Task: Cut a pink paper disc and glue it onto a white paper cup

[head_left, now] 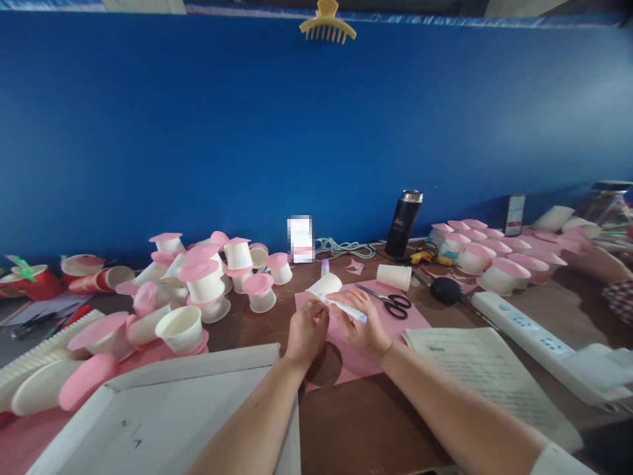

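Open strip of brown worktop [346,429] between my forearms; white cardboard box [198,402], right edge under left one. Wrists angled inward, hands meeting over pink sheet [359,363]. Right hand [364,324] clasping pen [347,309]; left hand [307,328] bunched, exact hold hidden, can't tell. Paper cup [326,284] just beyond left fingertips, by sheet's far-left corner.

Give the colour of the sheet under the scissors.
The sheet is pink; it shows best in the head view.

Black thermos [404,225] near the blue partition [198,112], white power strip [514,324] just beside printed paper [477,369].
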`<state>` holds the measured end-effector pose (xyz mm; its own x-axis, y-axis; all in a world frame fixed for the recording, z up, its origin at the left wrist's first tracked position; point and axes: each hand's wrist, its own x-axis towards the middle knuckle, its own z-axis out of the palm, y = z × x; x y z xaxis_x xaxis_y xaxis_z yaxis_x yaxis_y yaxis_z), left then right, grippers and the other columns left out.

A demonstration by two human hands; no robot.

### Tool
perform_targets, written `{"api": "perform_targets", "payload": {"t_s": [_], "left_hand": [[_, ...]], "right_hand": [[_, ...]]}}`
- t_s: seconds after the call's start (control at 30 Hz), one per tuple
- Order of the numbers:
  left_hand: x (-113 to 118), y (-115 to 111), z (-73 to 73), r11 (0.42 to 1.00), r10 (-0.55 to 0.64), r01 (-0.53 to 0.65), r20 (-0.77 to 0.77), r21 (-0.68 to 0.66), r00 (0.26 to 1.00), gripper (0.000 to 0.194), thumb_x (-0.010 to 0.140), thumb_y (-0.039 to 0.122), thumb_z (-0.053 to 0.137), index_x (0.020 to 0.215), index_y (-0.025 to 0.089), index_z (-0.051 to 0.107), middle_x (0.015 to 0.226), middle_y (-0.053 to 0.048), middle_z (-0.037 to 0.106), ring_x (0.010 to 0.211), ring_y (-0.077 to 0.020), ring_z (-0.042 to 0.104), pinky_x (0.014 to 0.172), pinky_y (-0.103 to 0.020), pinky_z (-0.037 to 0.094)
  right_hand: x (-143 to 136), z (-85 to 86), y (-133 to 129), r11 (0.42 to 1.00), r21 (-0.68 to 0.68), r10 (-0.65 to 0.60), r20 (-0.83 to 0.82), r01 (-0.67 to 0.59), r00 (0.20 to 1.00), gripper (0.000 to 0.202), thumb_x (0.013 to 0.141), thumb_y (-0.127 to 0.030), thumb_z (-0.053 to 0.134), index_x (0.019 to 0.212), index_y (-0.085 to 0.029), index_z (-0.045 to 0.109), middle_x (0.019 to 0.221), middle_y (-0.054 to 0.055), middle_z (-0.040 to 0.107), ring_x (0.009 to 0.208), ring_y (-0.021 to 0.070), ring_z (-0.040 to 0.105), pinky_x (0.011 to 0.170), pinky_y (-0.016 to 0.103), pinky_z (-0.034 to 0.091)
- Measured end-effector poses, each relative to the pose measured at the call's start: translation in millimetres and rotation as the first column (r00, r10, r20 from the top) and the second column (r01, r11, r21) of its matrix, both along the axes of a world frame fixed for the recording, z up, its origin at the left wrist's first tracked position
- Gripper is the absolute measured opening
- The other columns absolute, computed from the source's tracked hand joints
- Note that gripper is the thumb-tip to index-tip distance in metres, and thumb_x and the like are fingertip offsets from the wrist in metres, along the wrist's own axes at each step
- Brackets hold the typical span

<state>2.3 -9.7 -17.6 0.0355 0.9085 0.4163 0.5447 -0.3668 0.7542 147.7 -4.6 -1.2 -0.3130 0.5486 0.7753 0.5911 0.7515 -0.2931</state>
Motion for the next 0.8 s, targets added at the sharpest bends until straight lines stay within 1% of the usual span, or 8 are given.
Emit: {"api": "perform_targets", "payload": {"t_s": [0.07, 0.13, 0.2, 0.3, 0.4, 0.57, 0.67, 0.8], "left_hand": [[0.9, -0.3, -0.4, 0.999, -0.036, 0.036, -0.013, 0.003, 0.999, 0.021, 0.082, 0.016, 0.045, 0.072, 0.019, 0.063, 0.081, -0.003, 0.066, 0.075, -0.0139, 0.058, 0.071, -0.023, 0.039], [1.8, 0.0, -0.9, 0.999, -0.046, 0.045, -0.045, -0.009, 0.998, 0.021, 0.081, 0.015, 0.045, 0.070, 0.019, 0.062, 0.079, -0.003, 0.065, 0.074, -0.0136, 0.057, 0.070, -0.023, 0.039], [2.1, 1.2, -1.0, 0.999, -0.008, 0.005, -0.065, -0.046, 0.998, 0.021, 0.080, 0.017, 0.046, 0.064, 0.018, 0.059, 0.072, -0.001, 0.061, 0.067, -0.0122, 0.053, 0.066, -0.022, 0.037], [0.9, 3.9, -0.1, 0.991, 0.056, -0.061, -0.043, -0.122, 0.997, 0.025, 0.081, 0.021, 0.046, 0.057, 0.018, 0.052, 0.059, 0.003, 0.051, 0.059, -0.0103, 0.046, 0.059, -0.022, 0.032], [0.0, 5.5, 1.4, 0.984, 0.080, -0.078, 0.004, -0.158, 0.997, 0.025, 0.079, 0.023, 0.046, 0.055, 0.018, 0.050, 0.056, 0.004, 0.045, 0.057, -0.0097, 0.044, 0.057, -0.021, 0.030], [2.4, 4.5, 2.6, 0.984, 0.045, -0.042, 0.011, -0.174, 0.999, 0.022, 0.077, 0.021, 0.046, 0.056, 0.018, 0.050, 0.057, 0.003, 0.047, 0.059, -0.0101, 0.045, 0.058, -0.021, 0.031], [2.3, 4.4, 2.7, 0.985, 0.065, -0.059, 0.035, -0.160, 0.997, 0.022, 0.078, 0.023, 0.047, 0.057, 0.018, 0.052, 0.059, 0.003, 0.049, 0.060, -0.0105, 0.046, 0.059, -0.021, 0.031], [0.2, 5.0, 2.5, 0.988, 0.063, -0.056, 0.046, -0.145, 0.997, 0.026, 0.079, 0.024, 0.046, 0.054, 0.018, 0.050, 0.056, 0.003, 0.045, 0.057, -0.0103, 0.044, 0.057, -0.022, 0.030]], "right_hand": [[0.5, 0.2, 0.4, 1.000, -0.012, 0.023, 0.014, -0.023, 1.000, 0.019, 0.090, -0.017, 0.048, 0.103, -0.021, 0.062, 0.095, 0.005, 0.071, 0.087, 0.0192, 0.063, 0.084, 0.036, 0.045], [1.0, 0.4, 0.9, 1.000, 0.001, 0.011, 0.010, -0.011, 1.000, 0.018, 0.090, -0.018, 0.049, 0.102, -0.020, 0.062, 0.094, 0.005, 0.071, 0.088, 0.0195, 0.064, 0.084, 0.037, 0.044], [1.9, 0.0, 1.7, 0.999, 0.018, -0.030, -0.005, 0.030, 1.000, 0.015, 0.090, -0.018, 0.050, 0.099, -0.019, 0.062, 0.093, 0.006, 0.071, 0.087, 0.0203, 0.064, 0.083, 0.037, 0.044], [4.2, -1.3, 3.6, 0.997, 0.015, -0.081, -0.020, 0.082, 0.996, 0.014, 0.089, -0.017, 0.050, 0.095, -0.018, 0.063, 0.089, 0.006, 0.071, 0.085, 0.0212, 0.064, 0.082, 0.038, 0.044], [6.1, -2.6, 5.0, 0.996, 0.019, -0.087, -0.033, 0.088, 0.996, 0.015, 0.089, -0.017, 0.049, 0.095, -0.019, 0.063, 0.090, 0.007, 0.071, 0.087, 0.0219, 0.064, 0.083, 0.039, 0.045], [5.7, -2.5, 5.1, 0.995, 0.041, -0.086, -0.035, 0.088, 0.996, 0.016, 0.089, -0.018, 0.050, 0.099, -0.020, 0.063, 0.094, 0.007, 0.072, 0.090, 0.0223, 0.065, 0.084, 0.040, 0.046], [5.7, -2.5, 5.0, 0.995, 0.015, -0.095, -0.026, 0.096, 0.995, 0.017, 0.089, -0.018, 0.050, 0.098, -0.019, 0.064, 0.093, 0.008, 0.072, 0.090, 0.0232, 0.065, 0.082, 0.041, 0.047], [6.7, -4.3, 6.1, 1.000, -0.008, -0.028, -0.013, 0.028, 1.000, 0.017, 0.089, -0.017, 0.050, 0.099, -0.020, 0.064, 0.094, 0.008, 0.072, 0.088, 0.0222, 0.065, 0.083, 0.040, 0.047]]}}
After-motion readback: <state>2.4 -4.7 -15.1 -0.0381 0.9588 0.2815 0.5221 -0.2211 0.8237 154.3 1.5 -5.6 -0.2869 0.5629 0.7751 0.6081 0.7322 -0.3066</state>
